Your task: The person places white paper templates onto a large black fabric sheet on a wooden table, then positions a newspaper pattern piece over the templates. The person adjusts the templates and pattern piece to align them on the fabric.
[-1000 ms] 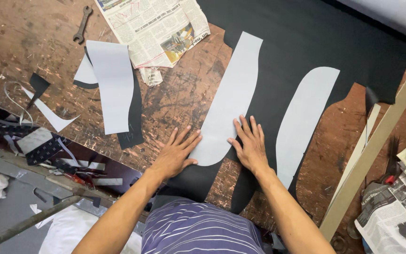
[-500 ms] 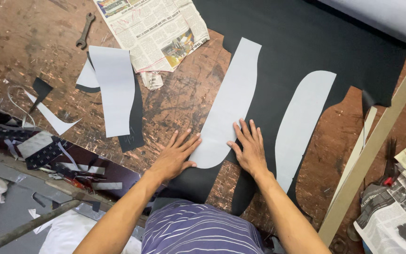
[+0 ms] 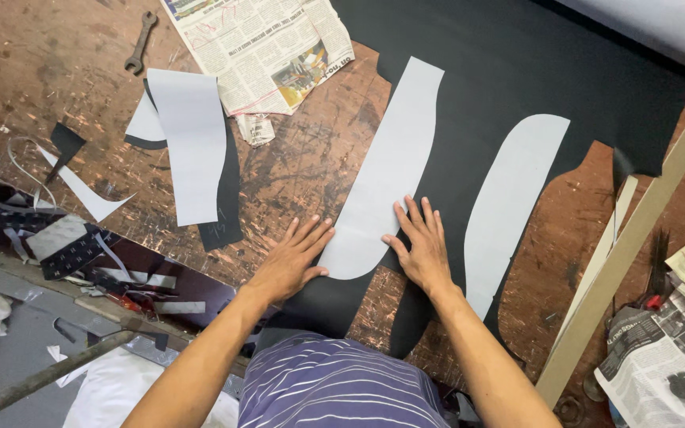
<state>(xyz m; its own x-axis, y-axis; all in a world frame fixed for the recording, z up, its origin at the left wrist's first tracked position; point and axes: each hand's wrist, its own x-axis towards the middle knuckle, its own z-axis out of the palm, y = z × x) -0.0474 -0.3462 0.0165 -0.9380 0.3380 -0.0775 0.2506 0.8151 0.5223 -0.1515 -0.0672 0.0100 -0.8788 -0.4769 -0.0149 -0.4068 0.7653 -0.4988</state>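
On the scarred brown workbench point(image 3: 57, 71), starting at the far left, a dark wrench point(image 3: 140, 41) lies near the top edge, and below it a thin white offcut point(image 3: 81, 190) curls beside a small black scrap point(image 3: 65, 143). Just right of these, a long pale grey pattern piece point(image 3: 192, 143) lies over a narrow black strip point(image 3: 230, 198), with an open newspaper point(image 3: 263, 47) spread above and to the right of it.

Near the middle, the left hand point(image 3: 291, 261) lies flat with fingers spread, not clasping anything; its fingertips touch the lower left edge of the grey template point(image 3: 386, 174), a long curved paper shape lying on the black sheet point(image 3: 517, 71). The right hand point(image 3: 420, 246) is likewise flat and open, pressing on the black material just beside the template's lower right edge. Both hands bracket the rounded lower end of the template.

Further right, a second grey template point(image 3: 513, 198) lies on the same black sheet, apart from the hands. A pale wooden batten point(image 3: 636, 230) runs diagonally past it, and more newspaper point(image 3: 667, 357) sits at the far right.

Compared with half a second ago, the hands and the template sit in the same arrangement; only the view has shifted very slightly, with the wrench and newspaper a touch nearer the top edge.
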